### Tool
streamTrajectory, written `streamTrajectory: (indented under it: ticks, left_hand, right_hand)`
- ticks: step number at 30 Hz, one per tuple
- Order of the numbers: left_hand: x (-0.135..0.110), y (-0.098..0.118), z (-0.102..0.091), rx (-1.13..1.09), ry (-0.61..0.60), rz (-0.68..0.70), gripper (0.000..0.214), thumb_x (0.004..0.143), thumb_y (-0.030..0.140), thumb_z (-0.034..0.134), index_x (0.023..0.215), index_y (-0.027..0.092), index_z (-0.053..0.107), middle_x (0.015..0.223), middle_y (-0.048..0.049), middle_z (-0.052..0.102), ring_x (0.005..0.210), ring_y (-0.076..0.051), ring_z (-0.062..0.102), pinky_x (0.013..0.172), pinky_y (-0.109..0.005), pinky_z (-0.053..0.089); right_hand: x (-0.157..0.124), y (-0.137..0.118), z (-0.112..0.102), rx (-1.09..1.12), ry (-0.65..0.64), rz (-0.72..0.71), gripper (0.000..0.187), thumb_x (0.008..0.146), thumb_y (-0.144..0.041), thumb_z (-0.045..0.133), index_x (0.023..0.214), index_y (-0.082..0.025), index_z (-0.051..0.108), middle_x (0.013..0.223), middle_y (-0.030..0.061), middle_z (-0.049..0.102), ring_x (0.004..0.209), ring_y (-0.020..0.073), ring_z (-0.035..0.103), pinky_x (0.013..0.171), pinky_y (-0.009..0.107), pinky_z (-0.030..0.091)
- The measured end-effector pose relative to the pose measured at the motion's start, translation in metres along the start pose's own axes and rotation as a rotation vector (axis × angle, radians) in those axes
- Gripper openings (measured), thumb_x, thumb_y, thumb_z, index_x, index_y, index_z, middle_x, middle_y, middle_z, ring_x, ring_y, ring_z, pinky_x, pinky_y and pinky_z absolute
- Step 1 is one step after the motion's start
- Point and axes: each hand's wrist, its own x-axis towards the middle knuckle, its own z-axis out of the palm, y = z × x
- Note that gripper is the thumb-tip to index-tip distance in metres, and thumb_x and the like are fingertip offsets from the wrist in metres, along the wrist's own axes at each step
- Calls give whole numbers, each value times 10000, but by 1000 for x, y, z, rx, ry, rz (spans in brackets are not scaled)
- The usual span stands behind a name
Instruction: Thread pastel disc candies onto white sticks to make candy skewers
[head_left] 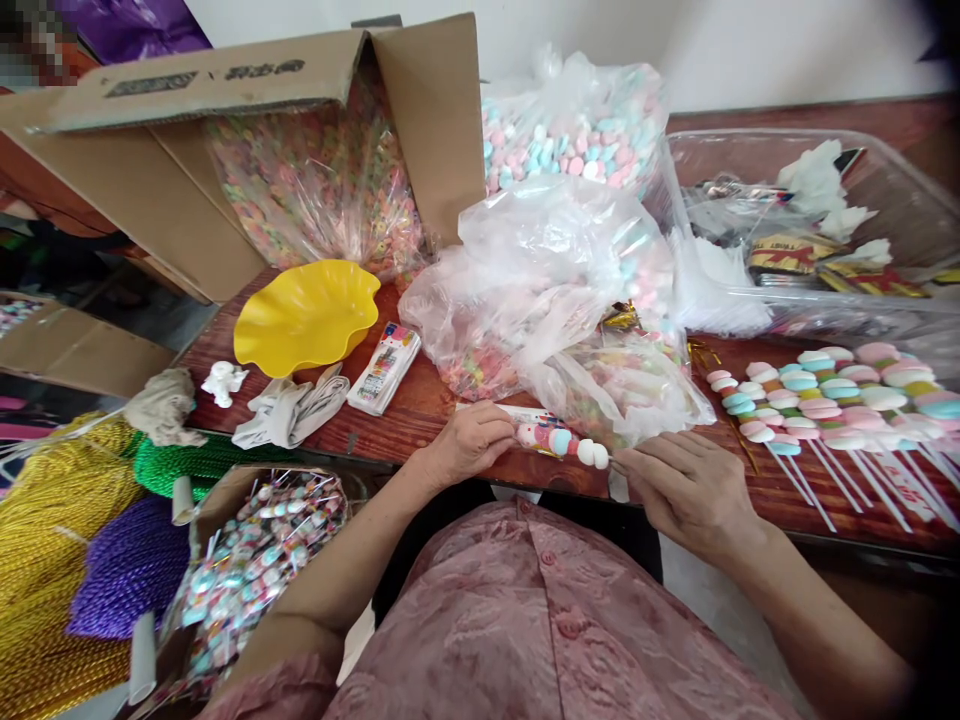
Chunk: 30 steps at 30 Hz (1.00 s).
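My left hand, fingers pinched, holds a printed plastic bag low over the front edge of the table. A marshmallow skewer with pink, blue and white pieces lies partly inside that bag, its white end pieces sticking out on the right. My right hand is closed at this right end, with thumb and fingers together by the skewer's stick; the stick itself is mostly hidden. Just behind the hands rests a clear bag of coloured candy. Finished-looking skewers on white sticks lie side by side to the right.
A stack of printed bags, a yellow wavy dish, gloves and a small white figurine occupy the left. Behind stand a cardboard box and a clear plastic bin. A box of wrapped skewers sits below left.
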Motion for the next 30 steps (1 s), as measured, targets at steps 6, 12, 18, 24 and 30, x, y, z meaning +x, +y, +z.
streamTrajectory:
  ticks: [6, 12, 18, 24, 30]
  left_hand:
    - [8, 6, -4, 58, 34, -3, 269, 941, 276, 523, 1176, 155, 575, 1038, -117, 698, 969, -215, 650, 865, -379, 531]
    - [23, 20, -3, -31, -72, -94, 327, 969, 415, 504, 1154, 148, 546, 935, -89, 683, 819, -181, 645, 721, -291, 496]
    - [32, 32, -2, -101, -199, -165, 483, 766, 585, 717, 980, 176, 573, 844, -31, 666, 743, -177, 626, 651, -264, 447]
    - [22, 29, -1, -39, -242, -222, 276, 816, 202, 664, 1078, 172, 583, 1004, -76, 705, 889, -220, 663, 762, -302, 480]
    - [28, 33, -5, -270, -263, -328, 313, 805, 241, 693, 1103, 198, 609, 954, -31, 703, 842, -188, 642, 733, -277, 481]
  right_hand:
    - [6, 4, -4, 144, 15, 43, 177, 867, -62, 533, 952, -192, 618, 806, 33, 664, 696, 142, 588, 641, 281, 454]
    - [11, 2, -2, 58, 38, -14, 202, 861, -65, 544, 1000, -202, 597, 821, 37, 666, 690, 147, 578, 642, 300, 437]
    - [25, 4, -2, 43, -37, -70, 179, 865, -58, 490, 925, -194, 591, 808, 36, 655, 694, 150, 568, 644, 303, 397]
    - [40, 19, -13, -8, -117, -143, 209, 848, -41, 442, 899, -176, 593, 700, 16, 594, 648, 144, 531, 601, 293, 346]
    - [44, 14, -11, -4, -64, -194, 192, 853, -48, 462, 911, -180, 588, 696, 8, 581, 642, 146, 519, 606, 299, 351]
